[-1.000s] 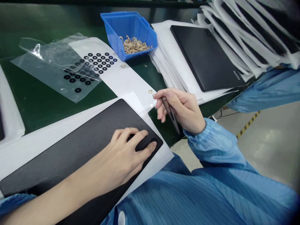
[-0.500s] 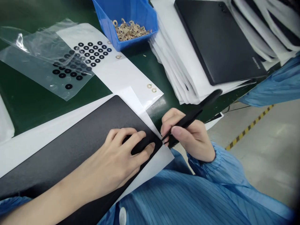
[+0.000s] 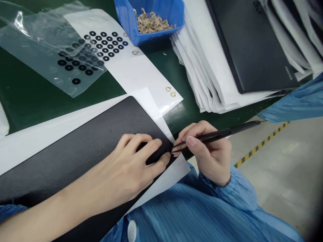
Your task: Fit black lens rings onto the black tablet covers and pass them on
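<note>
A flat black device [image 3: 101, 131] lies slanted on white paper, partly covered by my forearm. My left hand [image 3: 141, 158] holds its right-hand corner, fingers bent over the top and thumb near the edge. My right hand [image 3: 209, 151] grips black tweezers [image 3: 227, 132] between thumb and fingers. The tweezer tips are at the device's corner, close to my left fingertips, and slightly apart. Whether anything sits between the tips is too small to tell.
A blue bin [image 3: 158, 30] holds many small tan rings. Black rings stick to a clear film sheet [image 3: 65, 79] and a white sheet [image 3: 141, 72]. Another black device [image 3: 254, 50] rests on stacked white sleeves [image 3: 202, 67]. A blue sleeve [image 3: 297, 99] shows at right.
The tweezers have swung down to a flatter slant, and their tips now show apart at the corner. My left hand keeps its place on the device. The view has shifted slightly.
</note>
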Action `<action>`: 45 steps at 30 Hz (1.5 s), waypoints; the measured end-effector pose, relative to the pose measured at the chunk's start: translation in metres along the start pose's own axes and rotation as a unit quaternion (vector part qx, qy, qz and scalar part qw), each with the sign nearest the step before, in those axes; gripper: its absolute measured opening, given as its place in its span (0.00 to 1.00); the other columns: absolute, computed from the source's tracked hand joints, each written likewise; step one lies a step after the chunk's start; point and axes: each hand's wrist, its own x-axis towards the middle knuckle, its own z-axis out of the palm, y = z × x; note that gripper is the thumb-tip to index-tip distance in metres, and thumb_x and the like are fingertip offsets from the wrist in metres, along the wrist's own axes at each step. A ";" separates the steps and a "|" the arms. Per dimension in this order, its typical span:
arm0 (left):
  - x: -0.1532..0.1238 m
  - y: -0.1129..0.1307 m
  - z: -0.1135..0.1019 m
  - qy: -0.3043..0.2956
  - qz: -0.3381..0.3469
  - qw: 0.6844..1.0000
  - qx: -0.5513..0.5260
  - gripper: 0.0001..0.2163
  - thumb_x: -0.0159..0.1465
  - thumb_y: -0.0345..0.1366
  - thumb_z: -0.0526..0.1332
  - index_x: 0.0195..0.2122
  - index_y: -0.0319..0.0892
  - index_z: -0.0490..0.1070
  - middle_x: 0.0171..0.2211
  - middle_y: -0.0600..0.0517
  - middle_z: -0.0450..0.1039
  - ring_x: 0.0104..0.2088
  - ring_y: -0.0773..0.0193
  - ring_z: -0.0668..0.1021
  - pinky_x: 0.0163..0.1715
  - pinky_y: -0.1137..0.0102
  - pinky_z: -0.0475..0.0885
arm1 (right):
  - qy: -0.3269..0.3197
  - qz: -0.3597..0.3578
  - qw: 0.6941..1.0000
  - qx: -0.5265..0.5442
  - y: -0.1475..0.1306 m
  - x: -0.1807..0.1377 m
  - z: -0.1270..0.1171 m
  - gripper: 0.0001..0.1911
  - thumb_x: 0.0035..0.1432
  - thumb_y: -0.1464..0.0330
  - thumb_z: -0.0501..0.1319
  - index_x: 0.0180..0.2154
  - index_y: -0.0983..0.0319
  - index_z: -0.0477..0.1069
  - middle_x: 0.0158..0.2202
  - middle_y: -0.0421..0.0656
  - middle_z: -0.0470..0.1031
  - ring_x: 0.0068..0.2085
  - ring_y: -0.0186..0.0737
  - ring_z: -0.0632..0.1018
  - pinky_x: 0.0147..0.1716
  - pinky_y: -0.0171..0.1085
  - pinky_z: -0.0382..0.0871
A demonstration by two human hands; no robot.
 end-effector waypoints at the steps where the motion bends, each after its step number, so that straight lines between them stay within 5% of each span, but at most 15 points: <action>1: 0.000 0.000 0.000 0.001 0.001 1.000 0.000 0.15 0.66 0.28 0.50 0.52 0.42 0.65 0.45 0.44 0.64 0.46 0.53 0.66 0.38 0.60 0.65 | 0.004 -0.005 1.000 -0.015 0.001 -0.001 0.002 0.05 0.60 0.71 0.56 0.30 0.60 0.67 0.28 0.40 0.71 0.25 0.35 0.77 0.24 0.36 0.76; 22: 0.000 0.000 -0.001 0.012 0.011 1.000 0.008 0.12 0.66 0.28 0.50 0.49 0.38 0.66 0.43 0.43 0.65 0.44 0.53 0.67 0.36 0.60 0.65 | 0.066 -0.055 0.983 -0.162 0.004 -0.007 0.010 0.06 0.54 0.74 0.58 0.30 0.58 0.62 0.29 0.41 0.70 0.25 0.36 0.74 0.22 0.39 0.72; 45: -0.001 0.000 0.002 0.015 0.013 1.000 -0.003 0.12 0.66 0.28 0.49 0.48 0.37 0.66 0.43 0.43 0.65 0.45 0.51 0.66 0.37 0.60 0.65 | 0.059 -0.084 0.985 -0.136 0.010 -0.006 0.009 0.06 0.54 0.76 0.57 0.29 0.60 0.63 0.28 0.39 0.70 0.24 0.33 0.74 0.21 0.35 0.69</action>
